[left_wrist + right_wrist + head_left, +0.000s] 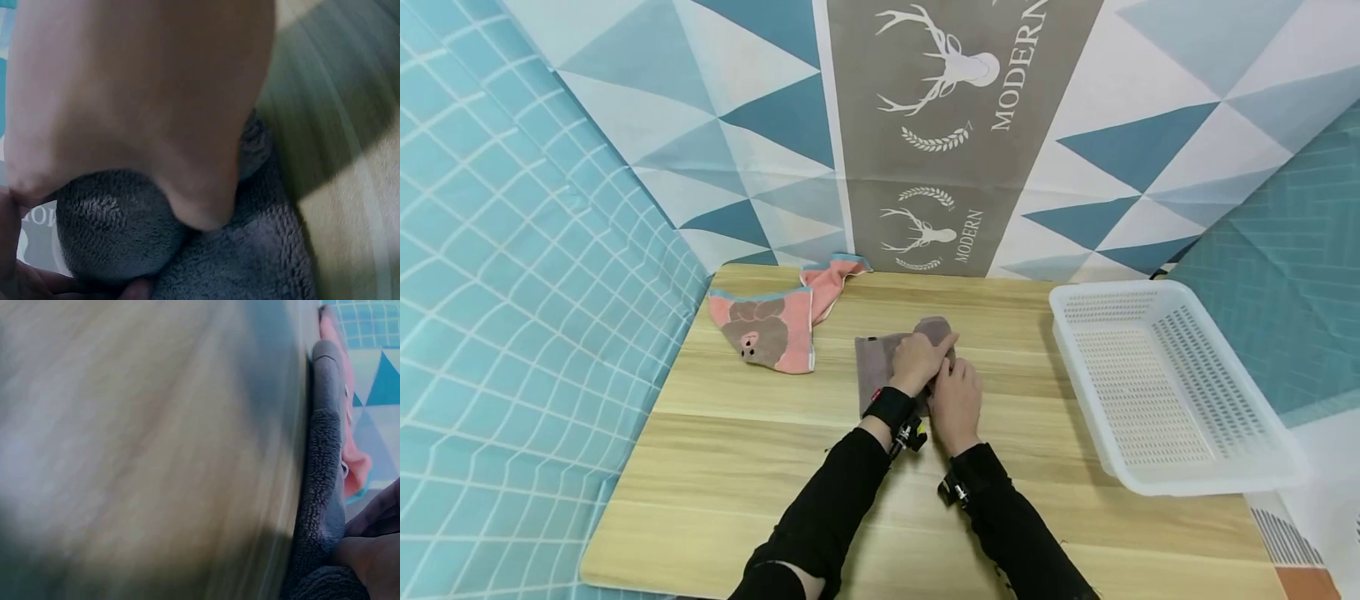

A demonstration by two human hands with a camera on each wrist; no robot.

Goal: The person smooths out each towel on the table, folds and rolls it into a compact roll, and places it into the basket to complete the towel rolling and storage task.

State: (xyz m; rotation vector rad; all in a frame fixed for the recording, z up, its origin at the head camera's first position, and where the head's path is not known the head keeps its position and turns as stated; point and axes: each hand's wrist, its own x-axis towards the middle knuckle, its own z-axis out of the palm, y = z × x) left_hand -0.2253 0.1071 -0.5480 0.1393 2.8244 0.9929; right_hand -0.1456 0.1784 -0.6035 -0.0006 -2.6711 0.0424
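Observation:
A grey towel (872,367) lies on the table in the middle of the head view, partly folded over itself. My left hand (917,362) lies across it and grips a bunched part, its thumb pressing beside a rounded roll of the towel (119,225) in the left wrist view. At the towel's right edge my right hand (957,404) pinches the cloth with curled fingers, close against the left hand. In the right wrist view the towel (322,462) appears edge-on, with fingers at the lower right. Both hands hide part of the towel.
A pink towel with a brown bear (771,333) lies at the back left; a crumpled pink piece (827,292) is behind it. A white perforated plastic basket (1090,417) stands on the right of the wooden table (737,467). Patterned sheets (775,125) rise behind.

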